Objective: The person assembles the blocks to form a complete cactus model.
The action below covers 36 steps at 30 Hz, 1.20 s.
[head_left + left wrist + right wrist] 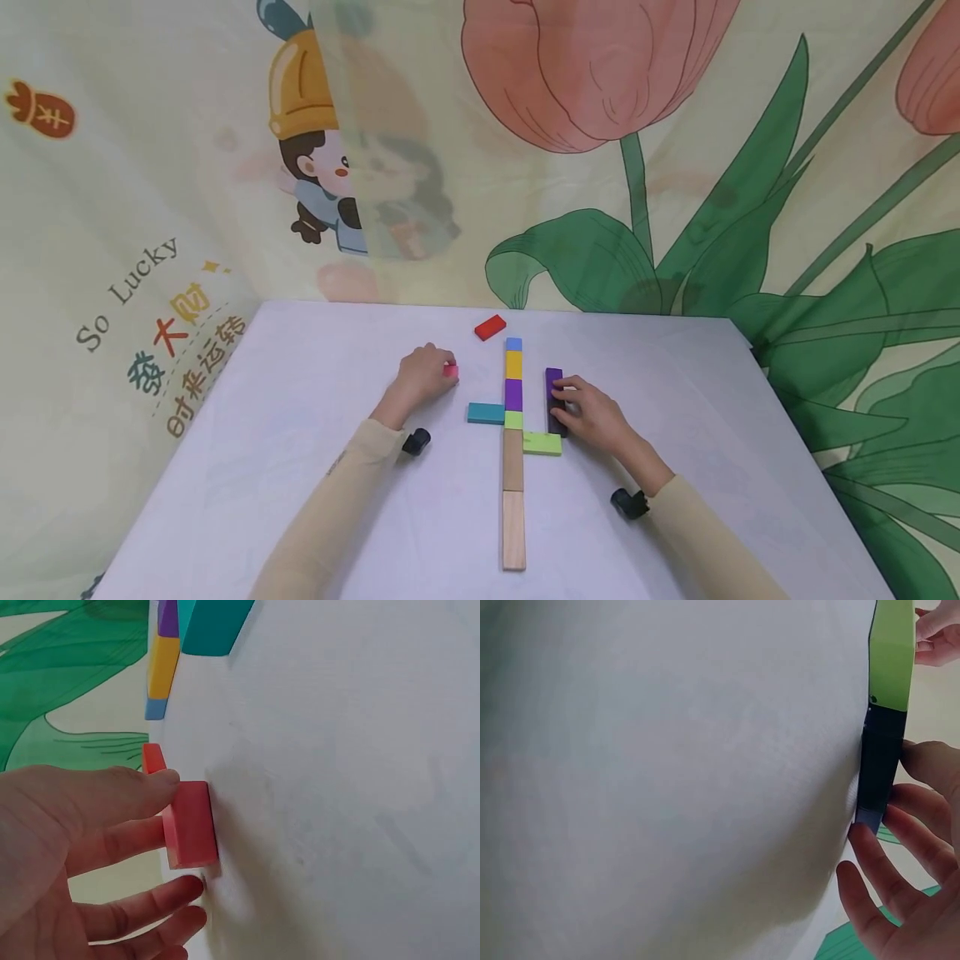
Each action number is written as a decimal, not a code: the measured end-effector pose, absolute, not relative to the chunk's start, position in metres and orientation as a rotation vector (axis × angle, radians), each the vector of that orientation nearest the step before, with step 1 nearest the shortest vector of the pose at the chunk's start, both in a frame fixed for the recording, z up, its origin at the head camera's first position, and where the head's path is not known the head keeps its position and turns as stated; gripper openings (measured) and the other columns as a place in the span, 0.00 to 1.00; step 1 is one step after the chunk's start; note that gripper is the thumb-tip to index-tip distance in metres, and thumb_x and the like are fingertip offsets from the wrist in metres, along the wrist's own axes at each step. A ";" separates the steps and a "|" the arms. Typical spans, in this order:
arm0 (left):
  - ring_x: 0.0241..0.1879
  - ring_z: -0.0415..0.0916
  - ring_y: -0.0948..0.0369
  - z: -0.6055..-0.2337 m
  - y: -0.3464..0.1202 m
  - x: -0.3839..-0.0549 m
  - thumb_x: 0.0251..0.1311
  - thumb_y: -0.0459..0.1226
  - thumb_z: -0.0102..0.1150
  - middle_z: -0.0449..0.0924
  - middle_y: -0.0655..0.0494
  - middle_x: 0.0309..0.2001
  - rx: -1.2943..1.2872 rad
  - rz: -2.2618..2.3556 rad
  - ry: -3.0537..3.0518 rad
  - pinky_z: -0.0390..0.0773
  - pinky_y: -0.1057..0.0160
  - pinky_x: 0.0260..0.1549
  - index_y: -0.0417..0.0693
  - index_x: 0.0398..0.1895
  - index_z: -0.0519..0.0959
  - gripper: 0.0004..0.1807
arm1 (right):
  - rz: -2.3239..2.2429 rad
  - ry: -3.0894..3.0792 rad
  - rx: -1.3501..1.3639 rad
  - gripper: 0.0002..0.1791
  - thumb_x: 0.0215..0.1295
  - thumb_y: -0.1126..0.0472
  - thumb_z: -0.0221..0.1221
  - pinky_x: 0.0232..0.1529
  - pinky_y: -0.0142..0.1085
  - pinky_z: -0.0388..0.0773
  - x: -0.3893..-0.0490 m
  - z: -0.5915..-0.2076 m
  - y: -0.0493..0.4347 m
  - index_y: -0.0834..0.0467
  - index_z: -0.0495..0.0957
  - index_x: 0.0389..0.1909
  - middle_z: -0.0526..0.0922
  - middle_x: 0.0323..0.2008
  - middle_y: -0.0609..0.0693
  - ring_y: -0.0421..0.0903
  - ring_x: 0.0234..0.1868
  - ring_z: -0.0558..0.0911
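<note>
My left hand (426,373) pinches a pink block (191,825) between thumb and fingers, left of the block column. My right hand (596,412) has its curled fingers and thumb on a black block (882,750), right of the column. Beyond the black block, in line with it, lies a purple block (552,377). The black block's near end meets a lime green block (542,444) that juts right from the column. A teal block (486,413) juts left from it. Fingers hide part of the black block.
The column runs away from me: wooden blocks (513,531) nearest, then a small green block (513,420), a purple, a yellow block (513,365) and a blue block (513,343). A red block (491,327) lies near the back edge of the white table (645,350).
</note>
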<state>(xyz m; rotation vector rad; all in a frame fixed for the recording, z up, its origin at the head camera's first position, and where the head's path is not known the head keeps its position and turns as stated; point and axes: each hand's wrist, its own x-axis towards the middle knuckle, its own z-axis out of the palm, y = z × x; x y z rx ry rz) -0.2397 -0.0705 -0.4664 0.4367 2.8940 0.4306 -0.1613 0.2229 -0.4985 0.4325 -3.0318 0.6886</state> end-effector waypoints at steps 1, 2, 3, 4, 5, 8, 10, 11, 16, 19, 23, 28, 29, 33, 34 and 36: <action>0.43 0.72 0.53 -0.467 -0.069 -0.242 0.59 0.43 0.62 0.78 0.47 0.42 0.423 0.444 2.908 0.79 0.56 0.39 0.48 0.51 0.81 0.17 | 0.689 -3.032 0.433 0.22 0.61 0.56 0.65 0.59 0.50 0.76 -0.161 -0.498 0.223 0.60 0.80 0.55 0.78 0.58 0.54 0.56 0.62 0.77; 0.44 0.73 0.53 -0.466 -0.067 -0.244 0.59 0.43 0.63 0.78 0.46 0.44 0.411 0.459 2.923 0.79 0.55 0.40 0.48 0.52 0.81 0.18 | 0.689 -3.034 0.430 0.22 0.61 0.56 0.65 0.59 0.50 0.76 -0.161 -0.498 0.223 0.60 0.80 0.55 0.77 0.58 0.54 0.56 0.62 0.77; 0.45 0.73 0.53 -0.466 -0.065 -0.247 0.59 0.44 0.63 0.78 0.46 0.45 0.393 0.481 2.937 0.80 0.55 0.41 0.48 0.53 0.81 0.20 | 0.687 -3.037 0.426 0.22 0.61 0.56 0.65 0.59 0.50 0.76 -0.161 -0.498 0.223 0.60 0.80 0.55 0.78 0.58 0.54 0.56 0.62 0.77; 0.45 0.73 0.52 -0.465 -0.061 -0.251 0.59 0.45 0.64 0.78 0.46 0.46 0.378 0.507 2.950 0.80 0.54 0.42 0.48 0.53 0.80 0.21 | 0.686 -3.040 0.420 0.22 0.61 0.56 0.65 0.59 0.50 0.76 -0.161 -0.498 0.223 0.60 0.80 0.54 0.78 0.58 0.54 0.56 0.62 0.77; 0.46 0.74 0.52 -0.465 -0.056 -0.255 0.59 0.46 0.64 0.78 0.46 0.47 0.362 0.540 2.961 0.81 0.54 0.43 0.48 0.54 0.80 0.22 | 0.684 -3.043 0.414 0.22 0.61 0.56 0.65 0.59 0.50 0.76 -0.160 -0.498 0.223 0.60 0.80 0.54 0.78 0.58 0.54 0.55 0.62 0.77; 0.48 0.74 0.52 -0.465 -0.042 -0.270 0.59 0.49 0.63 0.78 0.45 0.48 0.312 0.613 2.993 0.81 0.54 0.45 0.46 0.56 0.79 0.25 | 0.681 -3.049 0.406 0.22 0.60 0.56 0.66 0.59 0.50 0.76 -0.160 -0.498 0.223 0.60 0.80 0.54 0.78 0.58 0.54 0.55 0.61 0.77; 0.48 0.74 0.52 -0.466 -0.034 -0.281 0.60 0.50 0.62 0.77 0.45 0.48 0.282 0.630 3.002 0.81 0.54 0.46 0.44 0.56 0.78 0.26 | 0.689 -3.050 0.414 0.22 0.61 0.56 0.65 0.59 0.50 0.76 -0.160 -0.498 0.222 0.60 0.80 0.54 0.78 0.58 0.53 0.55 0.62 0.77; 0.48 0.74 0.52 -0.467 -0.031 -0.286 0.61 0.51 0.61 0.78 0.45 0.48 0.275 0.623 3.005 0.80 0.55 0.46 0.43 0.56 0.78 0.26 | 0.694 -3.050 0.421 0.22 0.61 0.56 0.65 0.59 0.49 0.76 -0.161 -0.498 0.221 0.60 0.80 0.54 0.78 0.58 0.53 0.55 0.62 0.77; 0.44 0.74 0.53 -0.475 -0.021 -0.304 0.61 0.50 0.61 0.80 0.46 0.44 0.246 0.603 2.984 0.79 0.57 0.44 0.42 0.51 0.80 0.24 | 0.704 -3.046 0.445 0.21 0.61 0.55 0.65 0.59 0.49 0.76 -0.164 -0.499 0.217 0.60 0.81 0.54 0.77 0.58 0.53 0.54 0.61 0.77; 0.41 0.76 0.53 -0.478 -0.019 -0.308 0.59 0.46 0.64 0.82 0.47 0.40 0.211 0.659 2.980 0.79 0.58 0.42 0.41 0.47 0.81 0.20 | 0.695 -3.049 0.448 0.21 0.61 0.55 0.65 0.59 0.49 0.77 -0.166 -0.498 0.215 0.59 0.81 0.53 0.77 0.59 0.52 0.54 0.61 0.77; 0.40 0.78 0.52 -0.476 -0.022 -0.307 0.57 0.40 0.64 0.83 0.47 0.40 0.242 0.795 2.973 0.80 0.57 0.42 0.41 0.44 0.78 0.15 | 0.686 -3.048 0.437 0.21 0.61 0.54 0.65 0.59 0.49 0.76 -0.166 -0.496 0.215 0.59 0.81 0.53 0.77 0.59 0.52 0.54 0.62 0.77; 0.44 0.79 0.49 -0.465 -0.032 -0.305 0.58 0.33 0.61 0.82 0.42 0.44 0.269 1.279 2.783 0.79 0.58 0.43 0.39 0.47 0.76 0.14 | 0.711 -3.043 0.423 0.21 0.61 0.55 0.65 0.60 0.50 0.76 -0.165 -0.496 0.217 0.60 0.81 0.54 0.77 0.59 0.53 0.55 0.62 0.76; 0.46 0.80 0.49 -0.462 -0.035 -0.305 0.58 0.32 0.61 0.82 0.41 0.45 0.255 1.382 2.722 0.79 0.59 0.43 0.38 0.48 0.76 0.15 | 0.721 -3.041 0.426 0.21 0.61 0.55 0.65 0.60 0.50 0.76 -0.165 -0.497 0.217 0.60 0.81 0.54 0.77 0.59 0.53 0.55 0.62 0.76; 0.48 0.80 0.49 -0.453 -0.048 -0.305 0.60 0.34 0.62 0.83 0.41 0.47 0.247 1.526 2.551 0.80 0.62 0.41 0.38 0.51 0.79 0.16 | 0.747 -3.036 0.419 0.21 0.61 0.56 0.65 0.60 0.50 0.76 -0.163 -0.498 0.219 0.60 0.81 0.54 0.77 0.58 0.54 0.56 0.62 0.76; 0.47 0.81 0.51 -0.453 -0.051 -0.305 0.60 0.35 0.62 0.84 0.42 0.47 0.264 1.492 2.534 0.80 0.64 0.40 0.40 0.50 0.80 0.15 | 0.752 -3.034 0.414 0.21 0.61 0.56 0.65 0.60 0.50 0.76 -0.162 -0.498 0.220 0.60 0.81 0.54 0.77 0.58 0.54 0.56 0.62 0.76; 0.44 0.80 0.53 -0.455 -0.054 -0.304 0.60 0.36 0.63 0.84 0.45 0.45 0.315 1.402 2.511 0.80 0.65 0.40 0.42 0.47 0.83 0.13 | 0.755 -3.030 0.409 0.21 0.61 0.56 0.65 0.59 0.51 0.76 -0.162 -0.498 0.222 0.60 0.81 0.54 0.77 0.58 0.54 0.56 0.62 0.76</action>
